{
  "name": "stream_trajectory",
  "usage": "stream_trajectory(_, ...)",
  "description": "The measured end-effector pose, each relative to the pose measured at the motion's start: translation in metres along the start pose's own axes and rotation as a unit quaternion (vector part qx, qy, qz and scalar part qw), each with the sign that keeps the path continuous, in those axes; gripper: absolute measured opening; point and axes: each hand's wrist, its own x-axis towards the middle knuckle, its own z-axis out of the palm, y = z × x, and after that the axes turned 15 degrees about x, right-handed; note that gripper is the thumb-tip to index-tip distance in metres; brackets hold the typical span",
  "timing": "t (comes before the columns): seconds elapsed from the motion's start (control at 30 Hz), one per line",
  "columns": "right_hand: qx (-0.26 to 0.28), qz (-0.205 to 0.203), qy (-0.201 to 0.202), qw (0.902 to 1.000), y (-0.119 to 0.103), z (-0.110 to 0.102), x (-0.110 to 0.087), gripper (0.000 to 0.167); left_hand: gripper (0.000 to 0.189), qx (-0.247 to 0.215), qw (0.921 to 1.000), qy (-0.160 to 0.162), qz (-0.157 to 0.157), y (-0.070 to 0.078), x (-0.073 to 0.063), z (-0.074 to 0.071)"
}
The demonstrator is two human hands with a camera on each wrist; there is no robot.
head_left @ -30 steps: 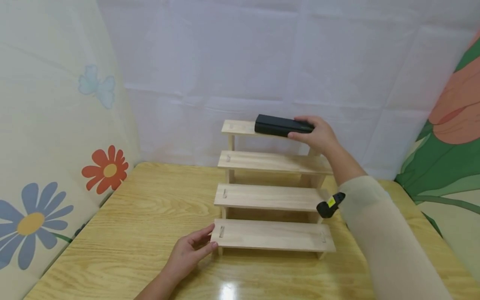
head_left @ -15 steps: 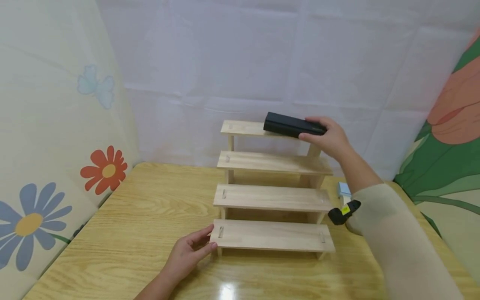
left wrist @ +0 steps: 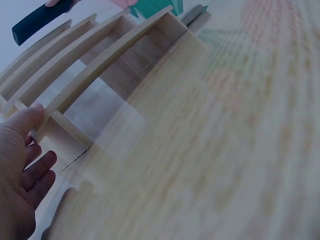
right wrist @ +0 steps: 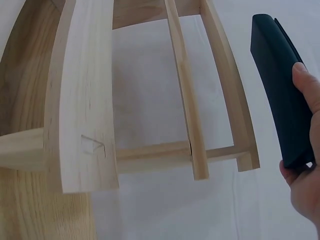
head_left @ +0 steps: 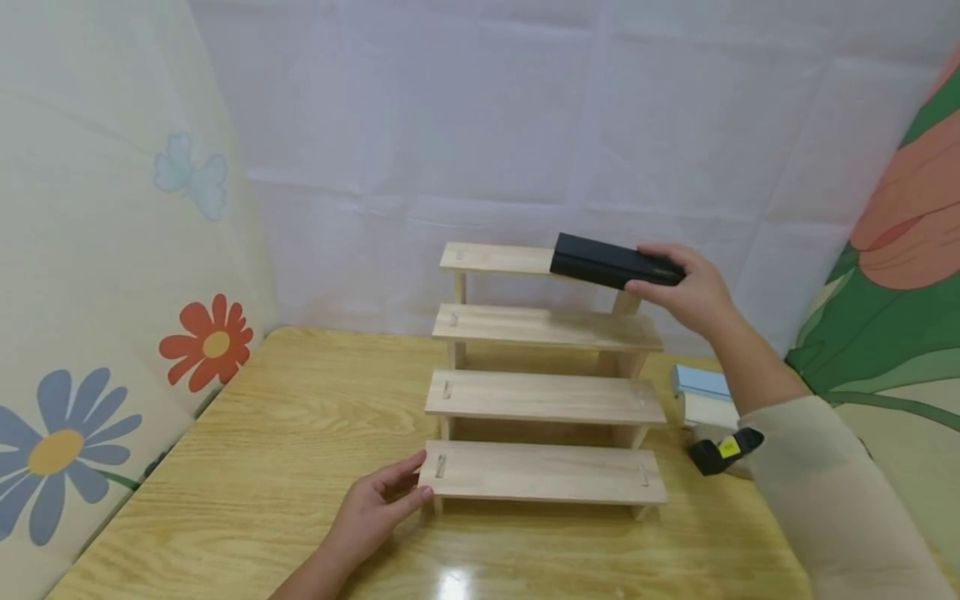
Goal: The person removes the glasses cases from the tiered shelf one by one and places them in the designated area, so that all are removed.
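A four-tier wooden step stand (head_left: 546,473) stands on the table, its tiers rising toward the back. My left hand (head_left: 372,510) holds the left end of the lowest board between thumb and forefinger; in the left wrist view the other fingers (left wrist: 40,175) curl loosely beside it. My right hand (head_left: 693,287) grips one end of a long dark case (head_left: 603,257), fingers behind and thumb in front. The case is held by the right part of the top tier. A gap separates the case (right wrist: 281,85) from the stand in the right wrist view.
On the table right of the stand lie a light blue item (head_left: 701,381) and a cream-coloured item (head_left: 708,410), partly hidden by the right forearm. A white cloth (head_left: 420,125) hangs behind the table. Flower-printed cloths (head_left: 75,275) border both sides.
My right hand has moved right with the dark case, away from the middle of the top tier. The blue and cream items have come into view. My left hand stays in place.
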Motion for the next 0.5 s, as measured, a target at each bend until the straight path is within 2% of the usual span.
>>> stream_trajectory(0.2, -0.005, -0.003, 0.003, 1.0, 0.005, -0.011, -0.011, 0.073, 0.05, 0.002, 1.0, 0.0, -0.002, 0.001, -0.001, 0.0)
stream_trajectory(0.37, -0.008, -0.022, 0.007, 0.9997, 0.009, -0.018, -0.02, 0.072, 0.05, 0.009, 0.9999, 0.003, -0.004, 0.001, -0.001, 0.0)
stream_trajectory(0.5, -0.008, -0.017, 0.007, 0.9998, 0.014, -0.025, -0.029, 0.073, 0.05, 0.008, 0.9999, 0.001, -0.007, 0.002, -0.001, 0.0)
